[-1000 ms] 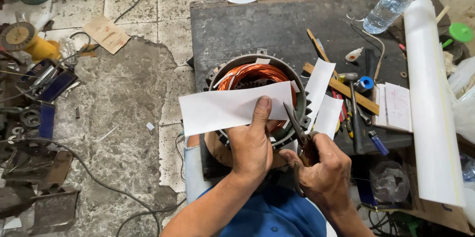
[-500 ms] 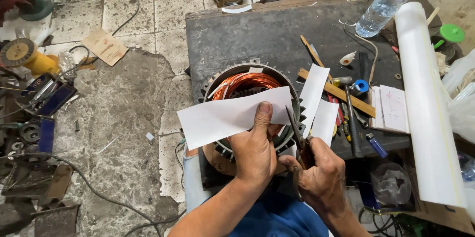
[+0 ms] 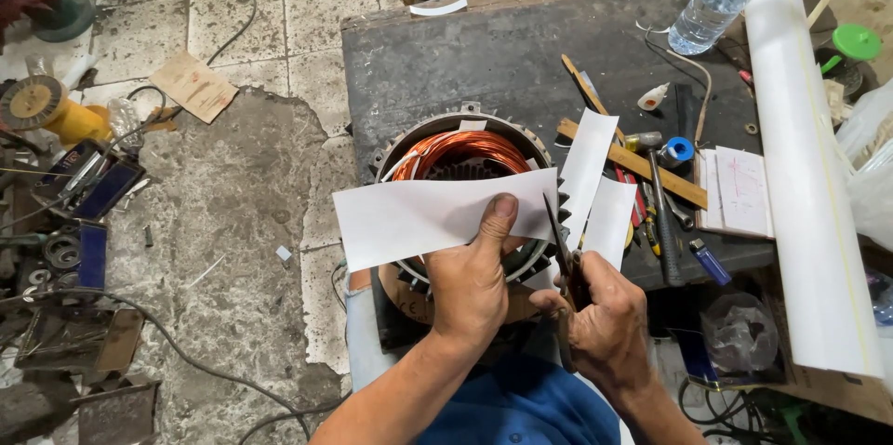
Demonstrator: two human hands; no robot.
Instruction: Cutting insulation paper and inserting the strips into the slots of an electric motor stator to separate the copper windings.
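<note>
While our left hand (image 3: 472, 289) is pinching the white paper strip (image 3: 437, 214) taut above the copper-wound motor stator (image 3: 462, 152), our right hand (image 3: 605, 322) is gripping scissors (image 3: 561, 242), snipping teeth along its edge.

The white sheet (image 3: 419, 217) in the left hand (image 3: 472, 282) is thin, matt paper, and the scissors (image 3: 561, 245) in the right hand (image 3: 609, 329) are dull dark metal. Behind them the stator (image 3: 456, 152) shows glossy copper windings in a grey cast-metal shell. The bench top (image 3: 484, 54) is rough, stained and matt; the bottle (image 3: 712, 8) is clear plastic.
</note>
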